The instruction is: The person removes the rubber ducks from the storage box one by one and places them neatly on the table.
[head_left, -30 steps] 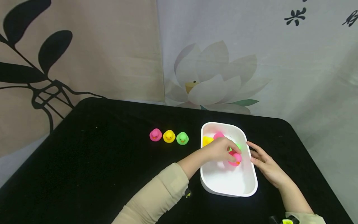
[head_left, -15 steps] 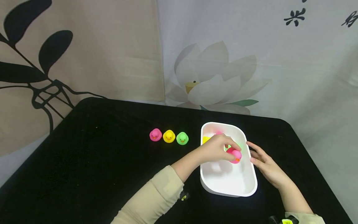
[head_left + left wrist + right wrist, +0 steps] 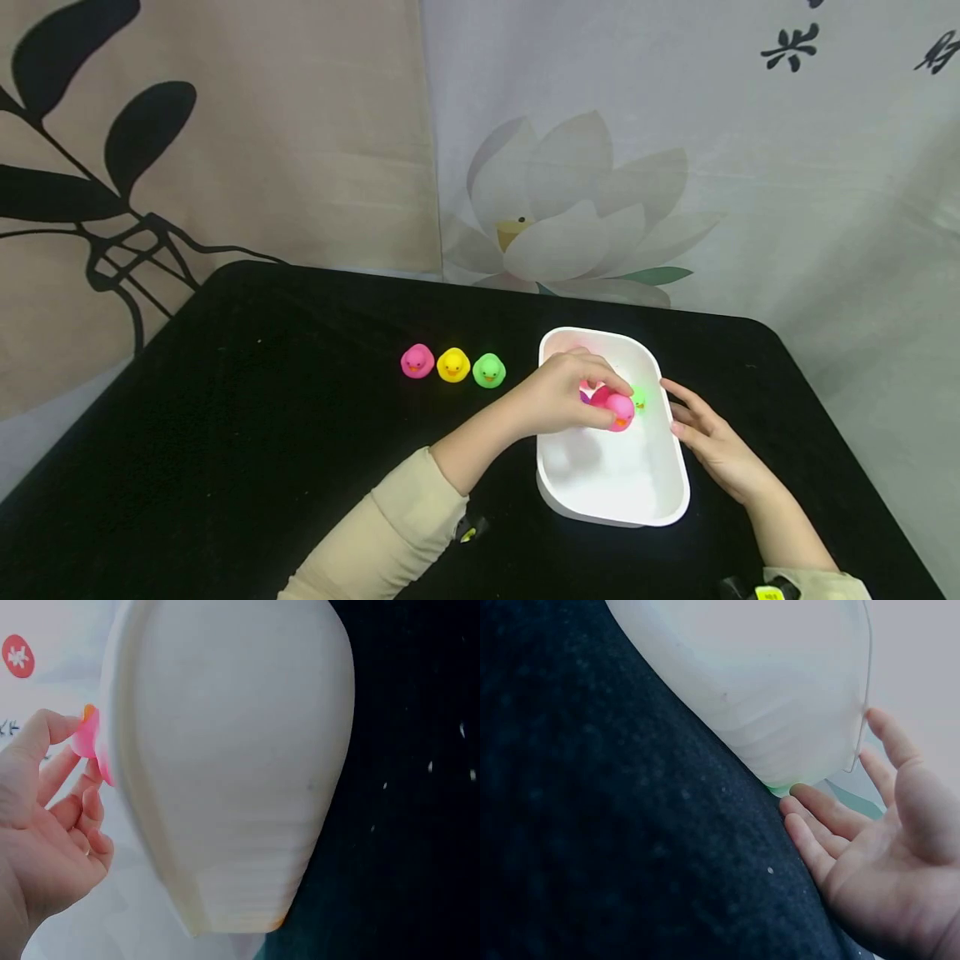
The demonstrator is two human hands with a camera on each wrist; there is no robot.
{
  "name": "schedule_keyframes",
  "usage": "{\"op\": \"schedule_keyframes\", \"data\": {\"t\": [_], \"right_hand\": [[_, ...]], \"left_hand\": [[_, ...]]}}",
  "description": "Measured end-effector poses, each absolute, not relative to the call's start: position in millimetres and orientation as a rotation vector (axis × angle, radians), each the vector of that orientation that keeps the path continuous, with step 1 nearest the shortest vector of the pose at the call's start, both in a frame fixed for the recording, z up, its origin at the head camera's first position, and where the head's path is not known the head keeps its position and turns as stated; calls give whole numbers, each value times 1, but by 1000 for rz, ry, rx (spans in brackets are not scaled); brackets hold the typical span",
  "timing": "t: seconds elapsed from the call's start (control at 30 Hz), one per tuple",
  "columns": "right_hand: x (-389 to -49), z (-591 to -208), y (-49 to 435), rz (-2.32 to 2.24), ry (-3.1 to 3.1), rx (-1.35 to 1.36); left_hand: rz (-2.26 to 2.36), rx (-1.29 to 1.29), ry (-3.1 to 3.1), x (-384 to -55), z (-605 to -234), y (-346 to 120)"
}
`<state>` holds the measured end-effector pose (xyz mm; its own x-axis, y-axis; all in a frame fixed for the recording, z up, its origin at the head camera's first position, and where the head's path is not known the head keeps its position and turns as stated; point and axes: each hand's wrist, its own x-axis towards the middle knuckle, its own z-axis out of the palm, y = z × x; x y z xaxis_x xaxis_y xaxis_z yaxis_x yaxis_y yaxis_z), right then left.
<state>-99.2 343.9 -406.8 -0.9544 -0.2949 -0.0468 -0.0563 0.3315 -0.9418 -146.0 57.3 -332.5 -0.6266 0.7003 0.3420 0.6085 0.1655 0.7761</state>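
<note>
My left hand [image 3: 557,395] pinches a pink rubber duck [image 3: 619,412] between thumb and fingertips over the white plastic bin [image 3: 615,483]. In the left wrist view that duck [image 3: 87,739] shows at the bin's rim, its orange beak by the thumb. My right hand [image 3: 720,450] touches the bin's right side with fingers extended and spread. In the right wrist view its fingertips [image 3: 802,791] lie against the bin's outer wall. A green duck [image 3: 639,400] sits inside the bin by the right wall; the other ducks in there are mostly hidden behind my left hand.
Left of the bin, a pink duck [image 3: 417,361], a yellow duck [image 3: 453,365] and a green duck [image 3: 489,371] stand in a row on the black tablecloth [image 3: 300,433]. Behind the table hangs a printed cloth [image 3: 337,150] with leaf and lotus patterns.
My left hand has lifted the pink duck slightly and carried it left within the bin's outline, uncovering the green duck. My right hand has stayed at the bin's side.
</note>
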Motion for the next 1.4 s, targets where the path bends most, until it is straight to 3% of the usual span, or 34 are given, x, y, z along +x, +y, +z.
{"op": "schedule_keyframes", "data": {"t": [0.57,1.4], "right_hand": [[-99,-408,346,-1671,2398,-336],[-98,-409,344,-1679,2411,-340]], "left_hand": [[1556,1199,2332,-133,-315,17],[1636,1072,2486,-139,-310,-62]]}}
